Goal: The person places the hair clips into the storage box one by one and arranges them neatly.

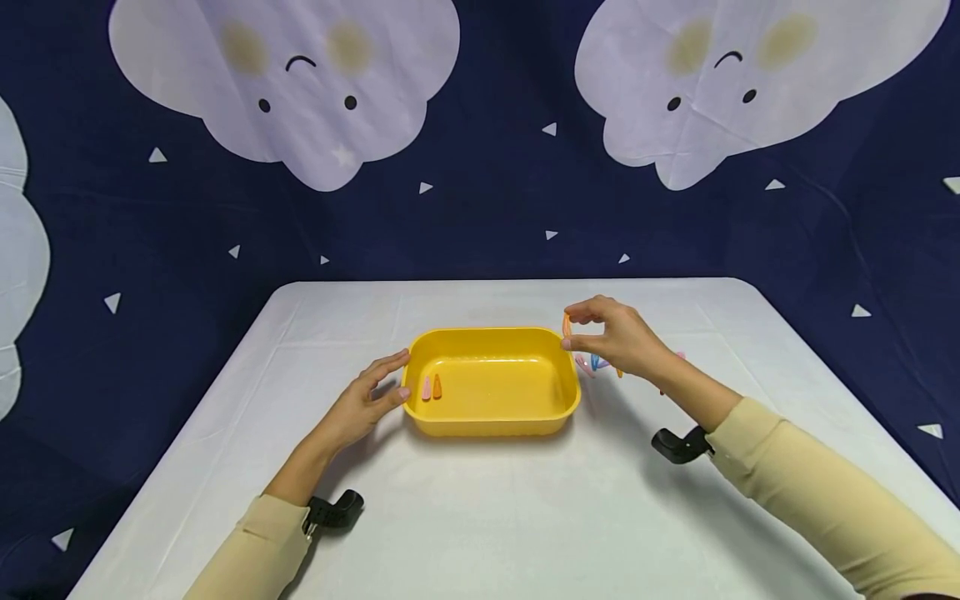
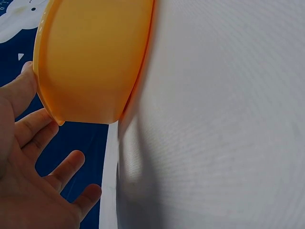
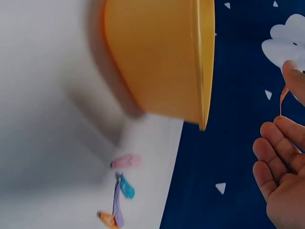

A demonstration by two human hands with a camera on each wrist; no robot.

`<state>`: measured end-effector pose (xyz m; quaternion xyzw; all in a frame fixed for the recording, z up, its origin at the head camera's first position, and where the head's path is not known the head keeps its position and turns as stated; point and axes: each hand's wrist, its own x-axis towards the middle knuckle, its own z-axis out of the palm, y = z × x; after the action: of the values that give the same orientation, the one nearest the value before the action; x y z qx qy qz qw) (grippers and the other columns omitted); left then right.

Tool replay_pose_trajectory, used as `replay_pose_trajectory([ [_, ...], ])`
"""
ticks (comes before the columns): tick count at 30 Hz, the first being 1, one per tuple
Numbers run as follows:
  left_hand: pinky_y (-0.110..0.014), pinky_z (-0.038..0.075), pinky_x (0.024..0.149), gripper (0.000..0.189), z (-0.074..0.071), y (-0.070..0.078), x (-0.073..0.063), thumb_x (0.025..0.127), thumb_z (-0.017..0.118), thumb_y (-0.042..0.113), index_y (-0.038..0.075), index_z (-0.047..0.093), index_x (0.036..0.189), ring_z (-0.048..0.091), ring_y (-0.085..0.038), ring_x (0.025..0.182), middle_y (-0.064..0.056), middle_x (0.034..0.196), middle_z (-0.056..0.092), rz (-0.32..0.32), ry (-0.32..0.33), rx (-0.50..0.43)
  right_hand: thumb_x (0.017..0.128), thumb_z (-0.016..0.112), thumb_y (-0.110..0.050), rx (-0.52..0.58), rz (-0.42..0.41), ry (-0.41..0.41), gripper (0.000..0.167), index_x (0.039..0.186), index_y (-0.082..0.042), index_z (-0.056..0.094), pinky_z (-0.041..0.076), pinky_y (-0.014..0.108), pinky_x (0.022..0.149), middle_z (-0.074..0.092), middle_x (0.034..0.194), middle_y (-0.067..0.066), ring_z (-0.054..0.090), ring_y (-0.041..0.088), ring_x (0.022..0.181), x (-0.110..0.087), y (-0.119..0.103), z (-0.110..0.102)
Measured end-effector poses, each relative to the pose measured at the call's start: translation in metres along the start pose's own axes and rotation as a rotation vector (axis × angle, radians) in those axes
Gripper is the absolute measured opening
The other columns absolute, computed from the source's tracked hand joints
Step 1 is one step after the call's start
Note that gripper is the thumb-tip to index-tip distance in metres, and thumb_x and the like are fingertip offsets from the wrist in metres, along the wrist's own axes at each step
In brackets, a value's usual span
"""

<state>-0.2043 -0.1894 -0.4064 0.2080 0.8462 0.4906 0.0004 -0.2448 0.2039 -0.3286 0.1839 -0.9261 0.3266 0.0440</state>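
Note:
A yellow plastic basin [image 1: 491, 427] sits on the table, with a pink hair clip [image 1: 426, 389] and an orange hair clip [image 1: 437, 387] lying inside at its left end. My left hand [image 1: 365, 404] touches the basin's left rim with thumb and fingertips; in the left wrist view the other fingers are loosely spread. Above the basin's right rim, my right hand [image 1: 617, 337] pinches another orange hair clip [image 1: 567, 324] upright between thumb and fingertips. That clip [image 3: 283, 101] appears edge-on in the right wrist view.
Right of the basin, partly under my right hand, lie several loose clips: a pink clip [image 3: 127, 161], a blue clip [image 3: 126, 186], a purple clip [image 3: 117, 205] and an orange clip [image 3: 107, 219]. A white cloth covers the table [image 1: 495, 517]. Behind it hangs a dark blue curtain [image 1: 487, 225].

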Motion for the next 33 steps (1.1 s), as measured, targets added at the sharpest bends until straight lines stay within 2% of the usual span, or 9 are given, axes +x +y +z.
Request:
replay_pose_trajectory([
  [15,-0.062,0.018,0.114,0.055,0.001,-0.001,0.000,0.092,0.061,0.020,0.007,0.043,0.141,0.021,-0.035,0.144,-0.012,0.152,0.034,0.007,0.000,-0.010,0.077,0.076,-0.039,0.032,-0.024,-0.012,0.054,0.122,-0.012,0.062,0.048,0.045,0.094,0.062,0.117,0.006,0.057,0.025,0.111,0.016,-0.034,0.025],
  [27,-0.061,0.019,0.113,0.054,0.000,-0.001,0.000,0.092,0.061,0.020,0.007,0.043,0.141,0.022,-0.034,0.144,-0.012,0.152,0.035,0.009,0.007,-0.005,0.078,0.075,-0.038,0.062,-0.023,-0.042,0.054,0.123,-0.012,0.061,0.046,0.044,0.099,0.062,0.119,0.005,0.057,0.025,0.112,0.029,-0.054,0.053],
  [33,-0.063,0.019,0.113,0.054,0.000,0.000,0.000,0.092,0.061,0.020,0.007,0.043,0.141,0.022,-0.035,0.144,-0.012,0.152,0.035,0.008,0.007,0.002,0.078,0.076,-0.037,0.057,-0.030,-0.059,0.054,0.123,-0.011,0.061,0.047,0.042,0.098,0.063,0.116,0.006,0.056,0.024,0.110,0.034,-0.062,0.067],
])
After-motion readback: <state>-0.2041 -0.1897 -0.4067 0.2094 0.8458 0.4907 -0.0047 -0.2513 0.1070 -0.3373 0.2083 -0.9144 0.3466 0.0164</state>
